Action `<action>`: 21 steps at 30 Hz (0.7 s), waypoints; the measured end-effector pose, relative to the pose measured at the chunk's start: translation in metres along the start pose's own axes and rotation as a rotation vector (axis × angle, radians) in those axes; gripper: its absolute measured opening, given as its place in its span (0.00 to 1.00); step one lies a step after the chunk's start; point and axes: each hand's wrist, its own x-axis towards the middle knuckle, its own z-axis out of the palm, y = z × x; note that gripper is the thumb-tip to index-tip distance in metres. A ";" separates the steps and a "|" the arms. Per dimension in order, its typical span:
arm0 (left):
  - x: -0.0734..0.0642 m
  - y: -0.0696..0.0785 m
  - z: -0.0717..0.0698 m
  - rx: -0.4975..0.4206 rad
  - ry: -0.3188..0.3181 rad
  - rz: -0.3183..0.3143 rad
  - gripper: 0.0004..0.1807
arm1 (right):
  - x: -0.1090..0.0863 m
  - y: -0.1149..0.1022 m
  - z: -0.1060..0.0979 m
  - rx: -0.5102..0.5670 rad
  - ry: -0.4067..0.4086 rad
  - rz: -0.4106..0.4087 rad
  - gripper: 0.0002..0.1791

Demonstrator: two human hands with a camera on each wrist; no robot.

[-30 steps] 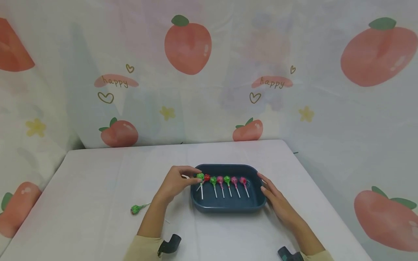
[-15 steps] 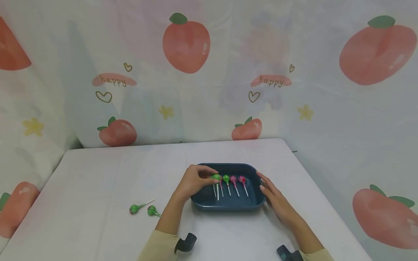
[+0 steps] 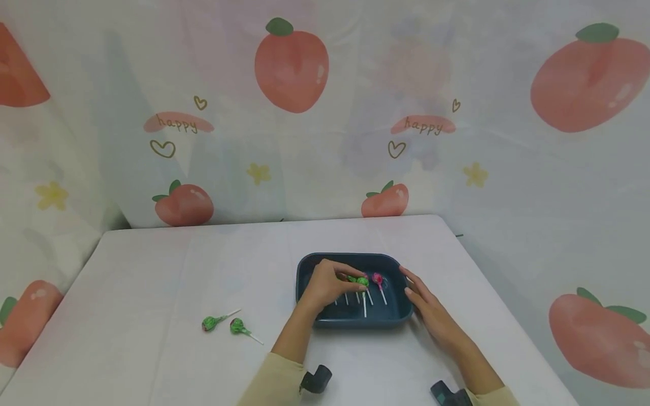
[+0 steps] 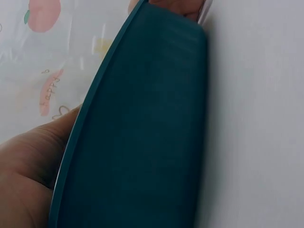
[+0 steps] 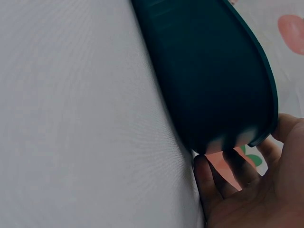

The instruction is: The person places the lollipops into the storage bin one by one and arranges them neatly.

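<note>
A dark blue tray (image 3: 355, 324) with rounded corners sits on the table, holding a row of lollipops. Over it, my left hand (image 3: 325, 285) pinches a green lollipop (image 3: 363, 281) between thumb and fingers, its white stick hanging down. Behind that hand the row is mostly hidden, with several sticks showing below it. A pink lollipop (image 3: 378, 278) lies uncovered at the row's right end. My right hand (image 3: 431, 316) grips the tray's right end. In the right wrist view its fingers (image 5: 244, 171) touch the end wall beneath the rim. The left wrist view shows the tray's outer side (image 4: 137, 123).
Two green lollipops, one farther left (image 3: 209, 323) and one nearer the tray (image 3: 237, 326), lie on the white-covered table (image 3: 152, 282) left of the tray. A fruit-printed cloth (image 3: 325, 152) hangs behind the table.
My left hand has carried the green lollipop rightward along the row, from the tray's left end. A second green lollipop on the table has come out from behind the left arm. My right hand stays put.
</note>
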 end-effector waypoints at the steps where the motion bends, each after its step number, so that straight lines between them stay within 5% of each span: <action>1: 0.001 0.000 0.004 -0.012 0.002 -0.008 0.10 | 0.000 0.000 0.000 0.002 0.002 0.004 0.30; 9: 0.007 0.000 0.029 -0.032 0.056 -0.074 0.10 | 0.000 0.002 -0.002 -0.003 -0.009 0.011 0.29; 21: 0.013 0.006 0.046 0.161 0.147 -0.194 0.09 | 0.002 0.004 -0.002 -0.002 -0.020 0.003 0.29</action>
